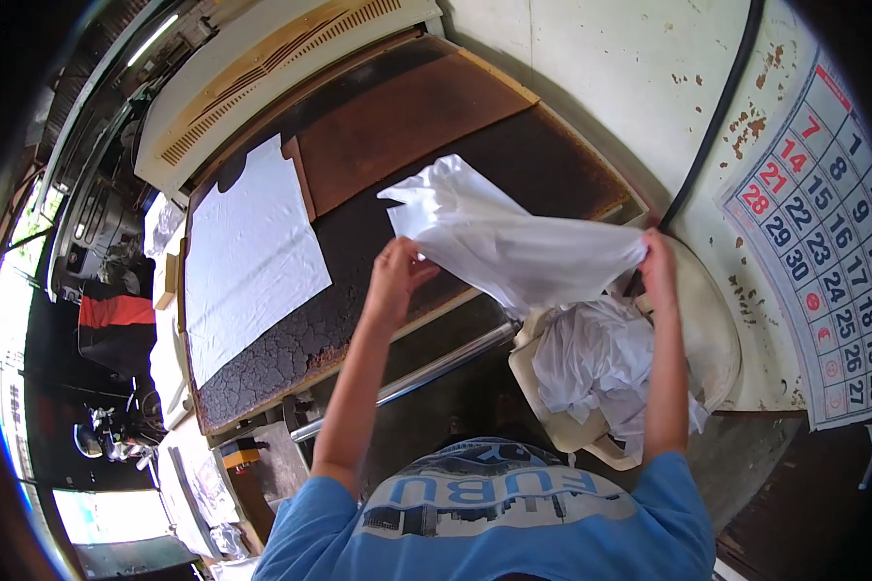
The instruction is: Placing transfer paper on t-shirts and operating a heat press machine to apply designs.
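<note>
A white piece of fabric (513, 242) is stretched between my two hands, its far end billowing over the dark, cracked work surface (368, 242). My left hand (395, 276) pinches one corner, with some fingers apart from the cloth. At the opposite corner my right hand (658, 266) is closed on the edge. To the left, another white fabric piece (257, 257), with a curved cutout at its far end, lies flat on the surface. Below my right hand, a heap of crumpled white fabric (591, 363) rests on a cream plastic chair (538, 402).
A brown sheet (407, 121) covers the far part of the surface, before a rusty vented panel (271, 82). A metal bar (407, 378) runs along the near edge. On the right are a peeling wall (610, 77), a black cable (717, 126) and a calendar (814, 232).
</note>
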Demonstrator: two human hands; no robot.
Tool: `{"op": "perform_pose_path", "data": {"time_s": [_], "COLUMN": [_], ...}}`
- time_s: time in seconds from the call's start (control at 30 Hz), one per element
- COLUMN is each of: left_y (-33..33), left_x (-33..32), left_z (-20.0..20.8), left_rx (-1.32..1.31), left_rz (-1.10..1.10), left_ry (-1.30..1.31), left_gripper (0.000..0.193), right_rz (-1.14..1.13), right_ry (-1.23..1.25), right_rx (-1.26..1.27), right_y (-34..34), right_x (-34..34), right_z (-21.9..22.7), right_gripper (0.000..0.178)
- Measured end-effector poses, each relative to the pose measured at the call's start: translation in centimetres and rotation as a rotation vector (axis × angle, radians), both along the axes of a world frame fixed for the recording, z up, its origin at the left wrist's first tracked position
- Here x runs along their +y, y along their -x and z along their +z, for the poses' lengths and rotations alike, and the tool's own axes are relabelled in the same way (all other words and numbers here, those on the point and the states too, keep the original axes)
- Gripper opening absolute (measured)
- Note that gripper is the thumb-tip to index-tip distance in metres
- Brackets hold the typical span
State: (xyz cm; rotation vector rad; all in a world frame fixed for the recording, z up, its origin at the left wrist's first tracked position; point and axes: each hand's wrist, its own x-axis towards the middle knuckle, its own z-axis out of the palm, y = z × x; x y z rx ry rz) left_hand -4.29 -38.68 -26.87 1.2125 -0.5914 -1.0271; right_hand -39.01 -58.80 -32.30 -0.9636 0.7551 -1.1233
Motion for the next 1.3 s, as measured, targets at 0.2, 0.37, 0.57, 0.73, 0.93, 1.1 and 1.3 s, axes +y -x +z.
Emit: {"op": "perform_pose_path", "data": {"time_s": [0.2, 0.37, 0.57, 0.73, 0.93, 1.1, 1.3], "left_y": [-3.1, 1.6, 0.8, -10.8, -17.8, -20.8, -26.5], "left_x": [2.2, 4.7, 8.3, 14.2, 20.1, 21.3, 25.0], "left_z": [9.7, 6.0, 0.8, 1.6, 6.2, 12.3, 21.6], "left_rx": [0.021, -0.265, -0.929, -0.637, -0.48, -0.607, -0.107], "left_rz": [-0.099, -0.006, 0.107, 0.304, 0.497, 0.435, 0.386], "left_ry": [0.473, -0.022, -0.298, -0.358, -0.265, -0.158, 0.25], "left_gripper": [0.03, 0.06, 0.04, 0.019, 0.023, 0.042, 0.022], "right_rz": [0.293, 0.361, 0.462, 0.191, 0.168, 0.317, 0.415], "right_ry": [0.145, 0.183, 0.406, 0.487, 0.516, 0.448, 0.516], "right_rx": [-0.298, 0.079, 0.015, 0.034, 0.113, -0.099, 0.085], "right_y": [-3.9, -10.9, -14.5, -13.6, -14.0, -15.3, -16.2], "right_x": [2.9, 10.9, 16.4, 16.0, 13.8, 11.9, 10.8], "right_z": [16.4, 20.0, 23.3, 26.9, 29.6, 32.0, 33.6], "right_gripper": [0.028, 0.021, 0.02, 0.034, 0.038, 0.035, 0.036]}}
